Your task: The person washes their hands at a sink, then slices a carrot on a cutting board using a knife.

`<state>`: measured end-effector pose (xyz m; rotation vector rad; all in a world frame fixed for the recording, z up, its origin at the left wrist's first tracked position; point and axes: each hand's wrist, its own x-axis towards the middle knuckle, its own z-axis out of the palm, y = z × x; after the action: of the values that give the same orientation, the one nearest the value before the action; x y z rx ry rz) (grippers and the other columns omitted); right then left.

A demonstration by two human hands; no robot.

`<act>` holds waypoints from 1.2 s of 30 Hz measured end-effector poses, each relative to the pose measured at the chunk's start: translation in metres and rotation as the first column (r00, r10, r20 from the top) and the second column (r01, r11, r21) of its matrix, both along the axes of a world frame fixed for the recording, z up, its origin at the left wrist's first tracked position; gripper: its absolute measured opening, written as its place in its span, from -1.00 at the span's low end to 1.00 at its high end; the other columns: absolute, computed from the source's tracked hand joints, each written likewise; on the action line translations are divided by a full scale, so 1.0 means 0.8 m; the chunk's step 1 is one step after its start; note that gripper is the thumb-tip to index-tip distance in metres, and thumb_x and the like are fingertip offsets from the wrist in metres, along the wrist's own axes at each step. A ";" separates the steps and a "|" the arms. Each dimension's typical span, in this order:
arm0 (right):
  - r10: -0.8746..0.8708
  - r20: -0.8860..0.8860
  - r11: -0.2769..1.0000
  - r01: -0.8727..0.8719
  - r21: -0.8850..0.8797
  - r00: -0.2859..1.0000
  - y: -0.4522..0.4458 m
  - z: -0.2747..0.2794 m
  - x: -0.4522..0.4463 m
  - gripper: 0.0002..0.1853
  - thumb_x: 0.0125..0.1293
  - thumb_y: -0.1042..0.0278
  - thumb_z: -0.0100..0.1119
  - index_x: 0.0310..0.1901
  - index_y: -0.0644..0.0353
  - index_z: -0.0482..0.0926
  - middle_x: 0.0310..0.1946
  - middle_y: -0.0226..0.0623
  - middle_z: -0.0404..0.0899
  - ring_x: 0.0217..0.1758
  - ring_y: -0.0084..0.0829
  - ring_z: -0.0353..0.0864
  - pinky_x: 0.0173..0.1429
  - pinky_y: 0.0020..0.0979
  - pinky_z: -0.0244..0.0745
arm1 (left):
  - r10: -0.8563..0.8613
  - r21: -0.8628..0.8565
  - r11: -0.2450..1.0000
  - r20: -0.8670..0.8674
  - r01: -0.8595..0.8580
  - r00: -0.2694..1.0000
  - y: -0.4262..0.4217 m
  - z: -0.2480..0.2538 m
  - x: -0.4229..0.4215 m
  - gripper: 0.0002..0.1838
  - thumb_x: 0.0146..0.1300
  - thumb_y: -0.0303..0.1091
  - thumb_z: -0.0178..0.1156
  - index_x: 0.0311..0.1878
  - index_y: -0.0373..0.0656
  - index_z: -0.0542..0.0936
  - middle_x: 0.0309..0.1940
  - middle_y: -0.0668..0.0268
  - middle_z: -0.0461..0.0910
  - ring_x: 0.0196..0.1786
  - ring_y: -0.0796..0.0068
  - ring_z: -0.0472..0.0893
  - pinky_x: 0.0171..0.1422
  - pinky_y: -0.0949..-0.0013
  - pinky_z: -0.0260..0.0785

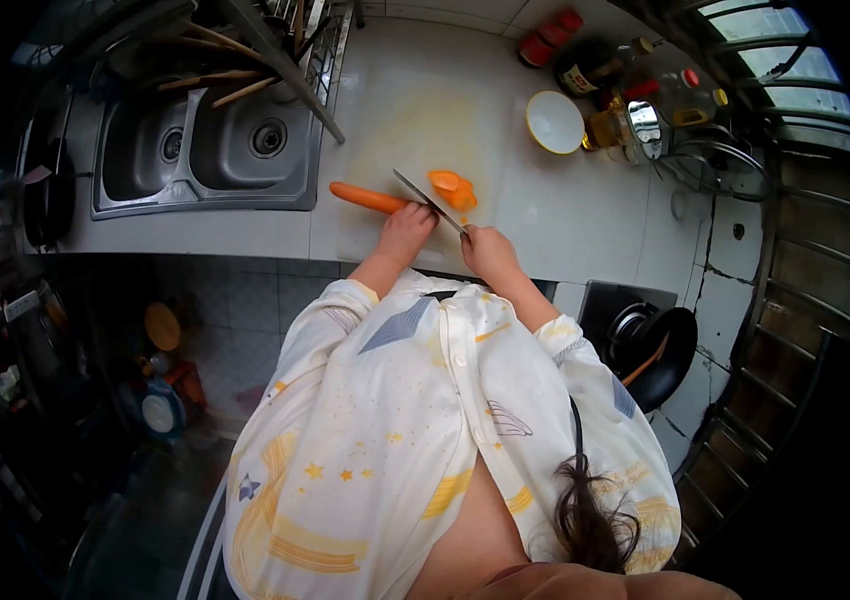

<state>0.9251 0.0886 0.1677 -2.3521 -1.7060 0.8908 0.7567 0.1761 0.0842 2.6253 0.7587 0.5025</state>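
Observation:
A long orange carrot (360,197) lies on a pale cutting board (410,115). Around the carrot's right end, my left hand (408,232) is closed, its fingertips beside the blade. My right hand (491,252) grips a kitchen knife (417,188) by its handle, which the fingers hide. The blade slants up and to the left, across the board at the carrot's cut end. Just right of the blade sits a small heap of cut carrot pieces (453,187), with a few tiny bits below it.
A double steel sink (205,195) is at left, with wooden-handled utensils (235,80) above it. On the right stand a white bowl (555,122), several bottles (685,85) and a glass lid (720,168). A black wok (670,365) rests by the stove at lower right.

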 end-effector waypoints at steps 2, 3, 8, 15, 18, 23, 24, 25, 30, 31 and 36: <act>0.000 0.013 1.000 0.000 -0.020 1.000 0.000 -0.004 -0.001 -0.80 0.31 0.29 0.05 -0.25 0.21 0.60 -0.39 0.02 0.65 -0.30 0.08 0.65 -0.18 0.00 0.56 | 0.004 0.003 1.000 0.064 -0.005 0.998 -0.002 -0.004 0.001 -0.73 0.10 -0.38 0.14 -0.09 -0.06 0.60 -0.16 0.36 0.53 -0.01 0.33 0.53 -0.01 0.26 0.46; -0.006 0.024 0.999 0.007 -0.037 1.000 0.000 -0.008 -0.002 -0.80 0.31 0.29 0.05 -0.24 0.21 0.60 -0.39 0.02 0.65 -0.29 0.07 0.65 -0.19 0.00 0.56 | 0.011 0.012 1.000 0.011 -0.011 1.000 -0.002 -0.004 0.000 -0.73 0.10 -0.36 0.14 -0.09 -0.05 0.61 -0.11 0.40 0.53 0.02 0.37 0.52 0.01 0.29 0.46; 0.006 0.041 1.000 -0.006 -0.008 0.999 0.007 -0.025 -0.004 -0.79 0.32 0.27 0.06 -0.24 0.22 0.60 -0.38 0.03 0.65 -0.29 0.07 0.65 -0.18 -0.01 0.56 | -0.013 -0.022 1.000 -0.085 0.011 0.996 0.001 0.003 -0.003 -0.72 0.11 -0.34 0.15 -0.07 -0.03 0.61 -0.05 0.45 0.54 0.06 0.41 0.51 0.02 0.32 0.47; 0.002 0.020 1.000 -0.002 0.000 1.000 0.009 -0.016 -0.003 -0.78 0.32 0.27 0.06 -0.26 0.24 0.60 -0.39 0.03 0.65 -0.30 0.07 0.65 -0.18 -0.01 0.55 | 0.017 0.001 1.000 0.047 -0.018 0.999 -0.002 -0.003 0.001 -0.74 0.09 -0.37 0.16 -0.11 -0.07 0.61 -0.07 0.38 0.56 0.03 0.35 0.53 0.02 0.27 0.48; 0.000 0.040 1.000 -0.001 0.009 0.999 0.014 -0.033 -0.007 -0.78 0.32 0.27 0.06 -0.28 0.24 0.61 -0.39 0.05 0.64 -0.28 0.08 0.65 -0.17 0.00 0.55 | 0.008 0.003 1.000 0.001 -0.008 1.000 0.001 -0.002 0.000 -0.74 0.09 -0.37 0.17 -0.11 -0.06 0.61 -0.07 0.38 0.56 0.04 0.36 0.53 0.01 0.27 0.48; 0.005 -0.002 1.000 -0.005 -0.019 1.000 0.014 -0.003 -0.001 -0.78 0.30 0.27 0.08 -0.30 0.24 0.62 -0.39 0.06 0.64 -0.28 0.09 0.64 -0.16 0.00 0.55 | -0.009 -0.018 1.000 0.010 0.010 1.000 0.000 0.001 -0.003 -0.74 0.10 -0.36 0.17 -0.10 -0.05 0.61 -0.07 0.38 0.56 0.05 0.36 0.53 0.00 0.28 0.48; -0.011 -0.028 0.999 0.010 -0.038 1.000 0.013 0.005 0.001 -0.78 0.29 0.27 0.08 -0.30 0.24 0.62 -0.39 0.06 0.64 -0.28 0.09 0.64 -0.16 0.00 0.55 | 0.007 -0.004 1.000 0.025 -0.007 1.000 -0.001 -0.002 0.000 -0.74 0.09 -0.37 0.16 -0.11 -0.06 0.61 -0.08 0.39 0.55 0.04 0.35 0.53 0.00 0.28 0.48; -0.012 -0.027 0.999 0.011 -0.041 1.000 0.012 0.004 0.002 -0.78 0.29 0.27 0.08 -0.30 0.24 0.62 -0.39 0.06 0.64 -0.28 0.09 0.64 -0.16 0.00 0.55 | 0.022 0.010 1.000 0.040 -0.023 0.999 -0.001 -0.004 0.002 -0.74 0.09 -0.38 0.15 -0.11 -0.06 0.61 -0.08 0.39 0.55 0.03 0.35 0.54 -0.01 0.28 0.48; -0.009 0.009 1.000 0.009 -0.013 1.000 0.020 -0.035 -0.007 -0.78 0.29 0.27 0.07 -0.31 0.23 0.62 -0.38 0.05 0.64 -0.27 0.09 0.64 -0.15 0.01 0.55 | 0.003 0.016 1.000 0.024 -0.004 1.000 0.000 0.001 0.000 -0.74 0.11 -0.37 0.17 -0.10 -0.06 0.61 -0.09 0.40 0.56 0.02 0.36 0.54 -0.02 0.29 0.49; -0.009 0.009 1.000 0.009 -0.008 1.000 0.022 -0.036 -0.007 -0.78 0.29 0.27 0.07 -0.31 0.23 0.62 -0.38 0.05 0.64 -0.27 0.09 0.64 -0.15 0.01 0.55 | -0.018 0.007 1.000 -0.033 0.018 0.999 0.003 0.003 -0.002 -0.75 0.11 -0.36 0.19 -0.09 -0.06 0.61 -0.09 0.40 0.56 0.02 0.37 0.54 -0.02 0.29 0.49; -0.002 -0.049 0.999 0.000 -0.039 0.999 0.018 -0.006 0.003 -0.78 0.29 0.28 0.05 -0.29 0.23 0.61 -0.37 0.04 0.65 -0.25 0.09 0.64 -0.14 0.01 0.54 | 0.006 0.014 1.000 0.025 -0.006 1.000 0.000 0.004 -0.002 -0.74 0.09 -0.35 0.20 -0.10 -0.08 0.61 -0.11 0.39 0.56 0.01 0.37 0.55 -0.04 0.29 0.50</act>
<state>0.9273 0.1030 0.1632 -2.3348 -1.6842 0.9810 0.7549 0.1759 0.0872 2.6249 0.7580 0.5436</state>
